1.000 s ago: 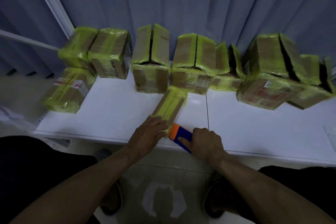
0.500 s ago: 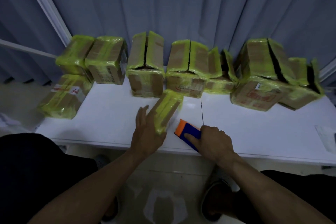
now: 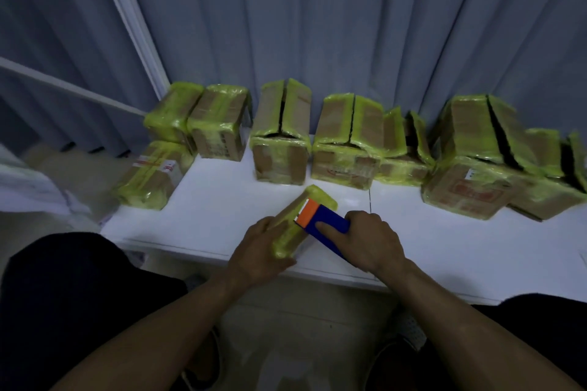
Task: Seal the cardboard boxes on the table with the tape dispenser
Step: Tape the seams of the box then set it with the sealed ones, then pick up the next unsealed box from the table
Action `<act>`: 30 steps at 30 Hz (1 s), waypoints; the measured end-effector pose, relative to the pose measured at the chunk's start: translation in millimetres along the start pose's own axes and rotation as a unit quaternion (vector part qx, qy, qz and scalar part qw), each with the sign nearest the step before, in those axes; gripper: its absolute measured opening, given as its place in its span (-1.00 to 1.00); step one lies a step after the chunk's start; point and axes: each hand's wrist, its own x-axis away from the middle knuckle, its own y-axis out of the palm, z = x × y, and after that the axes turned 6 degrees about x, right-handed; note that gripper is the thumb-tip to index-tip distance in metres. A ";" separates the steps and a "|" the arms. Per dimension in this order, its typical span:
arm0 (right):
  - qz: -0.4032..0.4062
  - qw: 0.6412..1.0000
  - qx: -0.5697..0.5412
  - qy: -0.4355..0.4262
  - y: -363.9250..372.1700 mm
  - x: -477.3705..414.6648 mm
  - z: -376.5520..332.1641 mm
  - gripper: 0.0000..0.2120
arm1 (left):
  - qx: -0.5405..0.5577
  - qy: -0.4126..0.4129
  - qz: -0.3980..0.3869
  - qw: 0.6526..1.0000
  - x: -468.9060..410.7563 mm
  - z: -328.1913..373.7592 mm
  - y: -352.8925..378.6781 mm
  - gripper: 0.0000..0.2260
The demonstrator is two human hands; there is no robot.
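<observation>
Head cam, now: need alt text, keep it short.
A person's left hand grips a small yellow-taped box at the near edge of a white table, while the right hand holds a blue and orange tape dispenser with its orange end at the box. Larger taped boxes, several with flaps standing up, line the far edge before a grey curtain.

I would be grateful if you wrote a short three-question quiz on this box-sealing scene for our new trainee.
1. True or false: the right hand holds the tape dispenser.
2. What does the left hand grip? A nothing; B the small box; C the tape dispenser.
3. Fill in: the tape dispenser's front end is coloured ____.
Key: 1 true; 2 B; 3 orange.
</observation>
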 end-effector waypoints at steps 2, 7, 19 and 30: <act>-0.001 1.000 -0.015 -0.022 -1.8 -4.2 -19.4 -0.45 | -0.034 -0.013 0.029 0.999 13.6 -1.7 -14.6 -0.48; 0.008 0.997 -0.035 -0.074 0.1 -13.5 -63.6 -0.47 | -0.106 -0.093 0.095 0.985 38.8 -14.1 -50.9 -0.43; -0.078 0.985 -0.150 -0.022 33.9 -84.9 -124.5 -0.30 | -0.190 -0.231 0.156 0.941 -13.4 -76.2 -139.0 -0.38; -0.099 0.966 -0.236 -0.045 38.6 -108.4 -146.7 -0.48 | -0.168 -0.275 0.129 0.938 -64.6 -133.1 -172.7 -0.41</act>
